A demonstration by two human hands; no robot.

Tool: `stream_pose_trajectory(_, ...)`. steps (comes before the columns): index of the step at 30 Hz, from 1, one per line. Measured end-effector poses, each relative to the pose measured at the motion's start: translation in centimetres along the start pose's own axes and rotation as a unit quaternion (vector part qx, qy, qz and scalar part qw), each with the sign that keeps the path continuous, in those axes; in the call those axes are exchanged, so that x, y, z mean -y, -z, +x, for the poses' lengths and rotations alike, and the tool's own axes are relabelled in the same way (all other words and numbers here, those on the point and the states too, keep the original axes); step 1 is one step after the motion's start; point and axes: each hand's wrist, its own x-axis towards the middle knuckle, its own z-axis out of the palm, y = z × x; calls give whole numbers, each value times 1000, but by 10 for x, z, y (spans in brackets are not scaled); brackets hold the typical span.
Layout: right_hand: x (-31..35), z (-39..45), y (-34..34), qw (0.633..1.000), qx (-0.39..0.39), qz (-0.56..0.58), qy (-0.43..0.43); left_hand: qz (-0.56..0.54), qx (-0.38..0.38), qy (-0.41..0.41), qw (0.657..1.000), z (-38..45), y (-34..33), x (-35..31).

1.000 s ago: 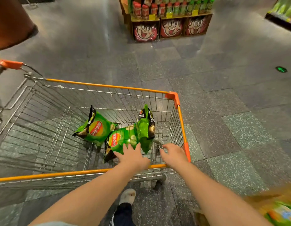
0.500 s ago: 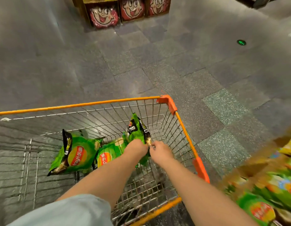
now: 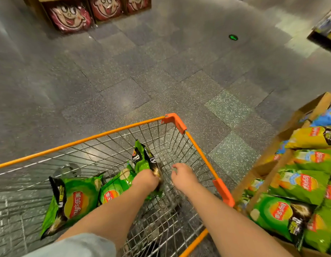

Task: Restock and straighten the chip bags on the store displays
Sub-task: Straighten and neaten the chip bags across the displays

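Grey speckled floor tiles [image 3: 124,75] fill the upper half of the frame, and our view has swung right since 1 second ago, bringing the wooden chip display [image 3: 283,156] into the lower right. We have both arms down in the wire cart [image 3: 109,133] at lower centre. Our left hand [image 3: 145,179] has closed its grip on the upright green chip bag [image 3: 140,156], where before it only reached over the bags. Our right hand [image 3: 182,175] hangs just beside it, fingers loosely curled and grasping nothing. 2 more green bags [image 3: 72,199] lie flat at lower left in the cart. We judge 1 bag is about to be lifted out for the display.
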Motion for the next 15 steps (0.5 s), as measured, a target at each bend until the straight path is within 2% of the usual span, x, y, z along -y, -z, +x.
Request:
stream_pose_trajectory(8, 15, -35, 44, 996, -63, -43, 51, 151, -69, -104, 981, -52, 58, -3)
stream_pose_trajectory(15, 2, -101, 92, 981, -145, -80, 104, 332, -153, -214, 906, -139, 106, -25)
